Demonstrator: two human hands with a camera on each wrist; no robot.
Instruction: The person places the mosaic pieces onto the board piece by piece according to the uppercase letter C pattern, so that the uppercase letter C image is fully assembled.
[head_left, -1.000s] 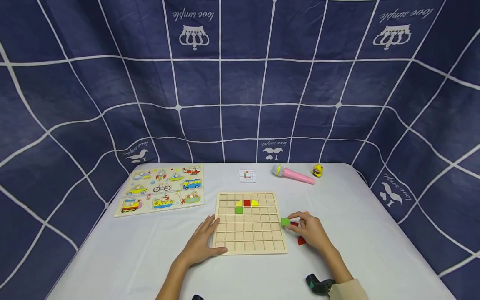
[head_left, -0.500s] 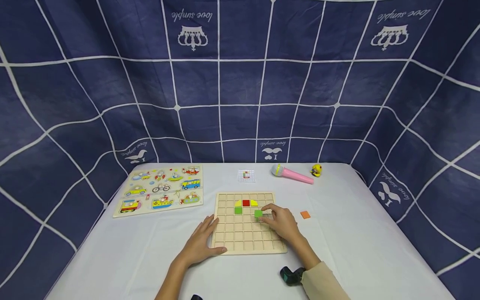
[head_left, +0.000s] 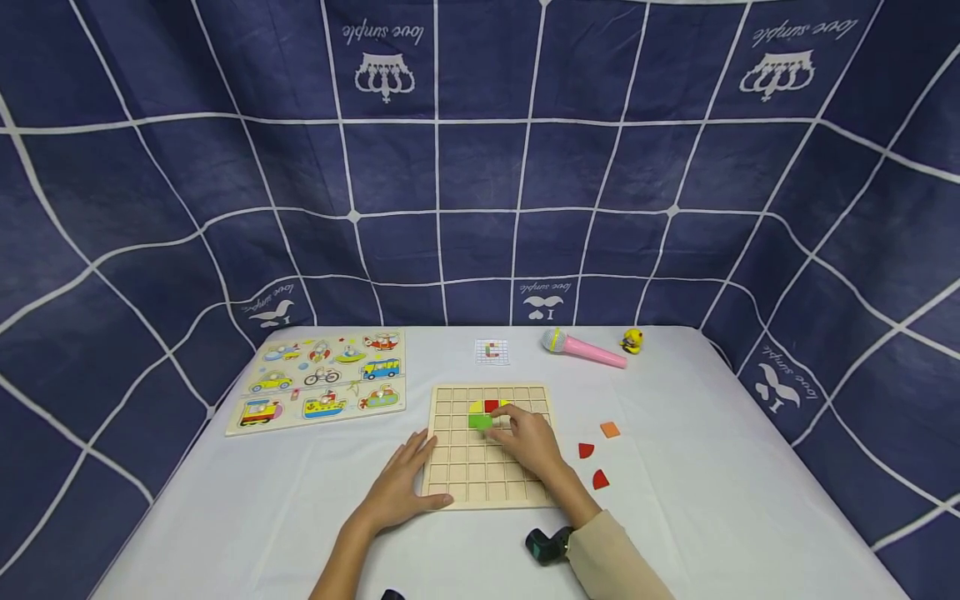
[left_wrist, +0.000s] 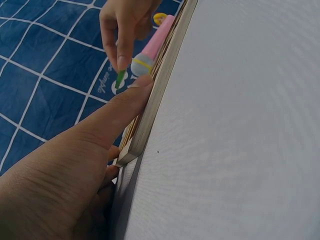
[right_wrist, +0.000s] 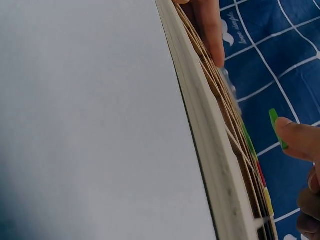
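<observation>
Low in the frame, left of centre, the left hand (head_left: 401, 482) rests with fingers nearly straight along the pale wooden board (head_left: 477, 473), thumb on its near edge. Two red wedges (head_left: 600, 480) lie lower right. At centre, the right hand (head_left: 531, 444) pinches a thin, flat, bright green tile (right_wrist: 274, 118) between thumb and fingers, just above the board's square grid, near a red tile (head_left: 491, 406) set in it.
</observation>
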